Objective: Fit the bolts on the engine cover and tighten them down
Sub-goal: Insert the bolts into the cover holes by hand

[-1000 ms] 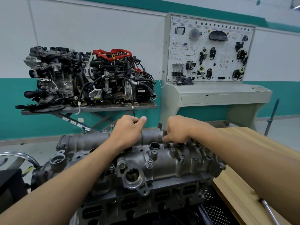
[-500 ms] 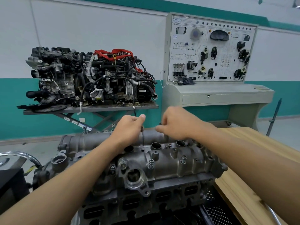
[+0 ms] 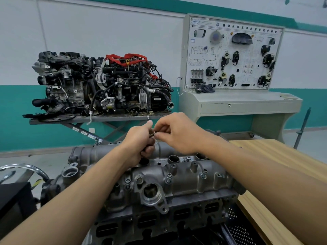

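Against a white-and-teal wall stand a complete engine [image 3: 102, 85] and a training panel [image 3: 233, 57]; nearer, the grey engine cover [image 3: 185, 181] sits on its block beside a wooden bench [image 3: 276, 156]. Above the cover's far edge the left hand [image 3: 139, 140] is curled round a small bolt [image 3: 151, 134], whose jutting end the right hand [image 3: 178, 133] pinches between thumb and forefinger.

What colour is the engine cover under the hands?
The engine cover is dull grey bare metal, best seen in the head view.
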The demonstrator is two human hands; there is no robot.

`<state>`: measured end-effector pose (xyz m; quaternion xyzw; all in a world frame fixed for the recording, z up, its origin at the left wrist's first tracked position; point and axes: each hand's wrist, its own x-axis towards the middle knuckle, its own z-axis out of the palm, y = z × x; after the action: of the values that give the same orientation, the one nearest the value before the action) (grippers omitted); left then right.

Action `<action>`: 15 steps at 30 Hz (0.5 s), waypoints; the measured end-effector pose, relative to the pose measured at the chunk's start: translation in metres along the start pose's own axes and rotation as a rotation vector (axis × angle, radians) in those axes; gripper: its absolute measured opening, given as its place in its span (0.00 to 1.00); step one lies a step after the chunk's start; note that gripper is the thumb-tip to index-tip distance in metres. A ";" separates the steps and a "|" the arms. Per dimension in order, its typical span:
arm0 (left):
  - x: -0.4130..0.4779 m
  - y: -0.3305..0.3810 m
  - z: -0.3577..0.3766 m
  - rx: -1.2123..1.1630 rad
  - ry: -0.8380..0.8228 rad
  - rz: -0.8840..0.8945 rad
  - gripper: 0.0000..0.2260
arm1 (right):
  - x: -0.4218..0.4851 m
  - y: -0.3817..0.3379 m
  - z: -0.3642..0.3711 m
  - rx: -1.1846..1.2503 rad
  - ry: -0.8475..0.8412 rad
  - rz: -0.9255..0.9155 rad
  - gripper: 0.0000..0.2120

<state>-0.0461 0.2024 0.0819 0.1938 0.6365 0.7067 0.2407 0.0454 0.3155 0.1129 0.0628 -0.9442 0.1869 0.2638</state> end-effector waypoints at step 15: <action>0.009 0.001 -0.010 -0.019 0.239 0.038 0.15 | -0.011 0.004 -0.008 -0.417 -0.442 0.030 0.07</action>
<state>-0.0597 0.1997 0.0815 0.1178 0.6500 0.7352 0.1517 0.0576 0.3222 0.1122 0.0325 -0.9976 -0.0255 0.0565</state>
